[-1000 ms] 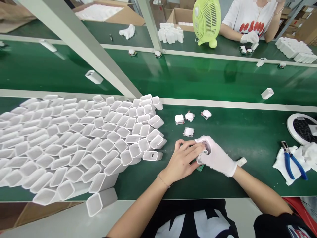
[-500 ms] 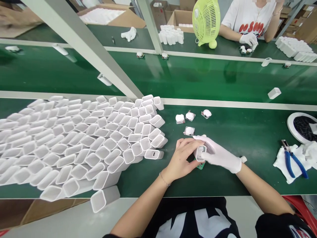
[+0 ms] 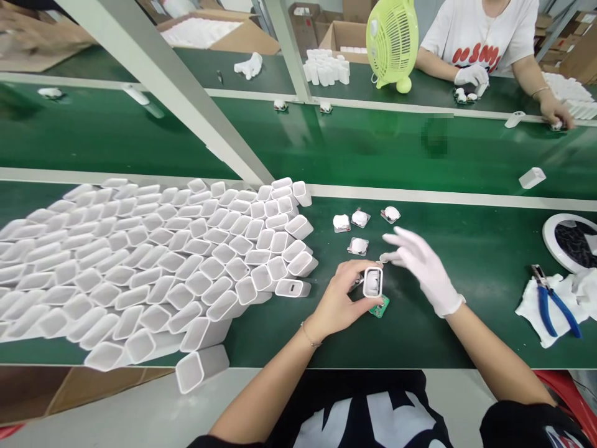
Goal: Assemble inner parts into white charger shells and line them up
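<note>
My bare left hand (image 3: 342, 295) is closed around a white plastic housing (image 3: 373, 283), its open end facing me and some part visible inside. Beneath it a green circuit board (image 3: 380, 307) lies on the table, partly covered. To the right, my white-gloved right hand (image 3: 426, 270) is held with fingers spread and empty. Its fingertips are by a small round pale piece (image 3: 384, 257); whether they touch it I cannot tell. Just beyond the hands are several small assemblies with white tops, one of them nearest the housing (image 3: 358, 246).
Rows of white open-ended housings (image 3: 200, 283) cover the left side. Blue-handled pliers (image 3: 550, 305) rest on a white cloth at right, near a round white dish (image 3: 555, 239). Past the ledge runs a green belt (image 3: 354, 155); a co-worker's hand (image 3: 555, 112) reaches its far edge.
My right hand has come away from the housing and opened, while my left hand keeps its hold. Pieces on the belt shifted right, and the co-worker's arm reached down to the belt.
</note>
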Available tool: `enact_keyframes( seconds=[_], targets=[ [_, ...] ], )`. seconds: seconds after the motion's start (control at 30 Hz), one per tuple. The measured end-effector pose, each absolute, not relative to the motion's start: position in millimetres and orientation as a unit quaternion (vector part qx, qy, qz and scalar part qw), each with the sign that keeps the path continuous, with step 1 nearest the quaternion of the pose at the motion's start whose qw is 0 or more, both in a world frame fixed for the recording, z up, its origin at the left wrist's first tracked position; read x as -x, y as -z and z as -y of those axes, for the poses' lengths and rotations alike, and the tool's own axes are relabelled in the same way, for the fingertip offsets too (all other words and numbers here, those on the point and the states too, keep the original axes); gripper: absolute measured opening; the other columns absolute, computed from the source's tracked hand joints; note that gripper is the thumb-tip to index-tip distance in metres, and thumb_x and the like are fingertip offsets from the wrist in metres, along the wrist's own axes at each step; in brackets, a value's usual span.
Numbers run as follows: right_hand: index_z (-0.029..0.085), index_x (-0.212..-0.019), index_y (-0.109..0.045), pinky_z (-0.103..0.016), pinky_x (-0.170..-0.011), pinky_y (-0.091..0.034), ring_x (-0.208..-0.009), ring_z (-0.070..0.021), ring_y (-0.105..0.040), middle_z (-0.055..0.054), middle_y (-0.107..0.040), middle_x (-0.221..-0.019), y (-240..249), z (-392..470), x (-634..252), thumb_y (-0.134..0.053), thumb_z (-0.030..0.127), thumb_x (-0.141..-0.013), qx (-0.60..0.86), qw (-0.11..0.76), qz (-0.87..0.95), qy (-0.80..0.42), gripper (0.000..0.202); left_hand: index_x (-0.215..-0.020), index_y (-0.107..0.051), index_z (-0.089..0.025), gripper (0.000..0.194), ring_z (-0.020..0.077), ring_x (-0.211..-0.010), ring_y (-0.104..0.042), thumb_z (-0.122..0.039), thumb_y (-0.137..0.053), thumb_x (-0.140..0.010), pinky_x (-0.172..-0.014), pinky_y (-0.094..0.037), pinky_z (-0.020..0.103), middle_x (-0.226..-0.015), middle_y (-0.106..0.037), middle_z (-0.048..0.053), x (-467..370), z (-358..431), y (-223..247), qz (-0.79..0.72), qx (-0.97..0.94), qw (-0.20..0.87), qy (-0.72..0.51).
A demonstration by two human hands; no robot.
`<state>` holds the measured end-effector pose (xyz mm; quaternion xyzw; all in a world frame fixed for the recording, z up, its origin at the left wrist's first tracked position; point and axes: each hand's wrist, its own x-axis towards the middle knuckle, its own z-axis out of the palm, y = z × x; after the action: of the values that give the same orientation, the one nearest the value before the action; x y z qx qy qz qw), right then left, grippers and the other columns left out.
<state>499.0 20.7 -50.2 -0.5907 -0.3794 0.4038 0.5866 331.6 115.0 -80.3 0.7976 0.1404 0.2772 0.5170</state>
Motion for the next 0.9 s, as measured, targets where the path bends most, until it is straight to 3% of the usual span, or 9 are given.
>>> enact_keyframes(
  seconds=[0.1, 0.17, 0.23, 0.43, 0.77, 0.9],
  targets=[
    [0.018, -0.11, -0.051, -0.036, -0.091, -0.049, -0.092, -0.0157, -0.063, -0.009, -0.057, -0.12, 65, -23, -517, -0.053, 0.028, -0.083, 0.636, 0.647, 0.349, -0.234, 0.029, -0.124, -0.046, -0.021, 0.06, 0.0222, -0.1, -0.061, -0.046, -0.069, -0.075, -0.08, -0.048, 0.033, -0.112, -0.063, 0.011, -332, -117, 75, -0.179, -0.579, 0.727, -0.323],
    [0.017, -0.102, -0.055, -0.036, -0.087, -0.05, -0.088, -0.0158, -0.064, -0.008, -0.06, -0.112, 76, -26, -526, -0.052, 0.024, -0.083, 0.683, 0.619, 0.35, -0.167, 0.021, -0.122, -0.049, -0.018, 0.063, 0.0195, -0.092, -0.063, -0.057, -0.065, -0.075, -0.076, -0.049, 0.029, -0.115, -0.062, 0.013, -334, -119, 67, -0.231, -0.437, 0.802, -0.335],
    [0.017, -0.099, -0.059, -0.036, -0.085, -0.051, -0.087, -0.0164, -0.063, -0.007, -0.063, -0.108, 84, -28, -531, -0.05, 0.023, -0.084, 0.727, 0.564, 0.374, -0.118, 0.02, -0.115, -0.054, -0.018, 0.054, 0.0149, -0.087, -0.063, -0.059, -0.055, -0.081, -0.07, -0.048, 0.024, -0.121, -0.059, 0.012, -334, -121, 56, -0.28, -0.322, 0.842, -0.33],
    [0.017, -0.097, -0.064, -0.035, -0.089, -0.049, -0.095, -0.018, -0.061, -0.005, -0.065, -0.102, 90, -30, -528, -0.046, 0.021, -0.086, 0.749, 0.451, 0.485, -0.009, 0.021, -0.108, -0.056, -0.021, 0.043, 0.011, -0.082, -0.061, -0.054, -0.034, -0.094, -0.061, -0.044, 0.021, -0.122, -0.059, 0.008, -334, -120, 32, -0.313, -0.228, 0.868, -0.311],
    [0.018, -0.095, -0.065, -0.034, -0.088, -0.049, -0.094, -0.0181, -0.062, -0.006, -0.066, -0.1, 90, -29, -529, -0.046, 0.022, -0.087, 0.738, 0.447, 0.506, 0.003, 0.021, -0.106, -0.058, -0.019, 0.041, 0.0113, -0.084, -0.061, -0.053, -0.038, -0.093, -0.06, -0.044, 0.02, -0.112, -0.062, 0.008, -342, -118, 26, -0.296, -0.226, 0.876, -0.306],
    [0.019, -0.094, -0.065, -0.035, -0.088, -0.049, -0.094, -0.0187, -0.062, -0.006, -0.066, -0.099, 91, -31, -528, -0.044, 0.023, -0.087, 0.737, 0.447, 0.507, -0.017, 0.022, -0.108, -0.059, -0.019, 0.038, 0.0124, -0.083, -0.062, -0.049, -0.05, -0.088, -0.063, -0.046, 0.021, -0.116, -0.06, 0.007, -373, -148, 16, -0.239, -0.32, 0.869, -0.292]
  ],
)
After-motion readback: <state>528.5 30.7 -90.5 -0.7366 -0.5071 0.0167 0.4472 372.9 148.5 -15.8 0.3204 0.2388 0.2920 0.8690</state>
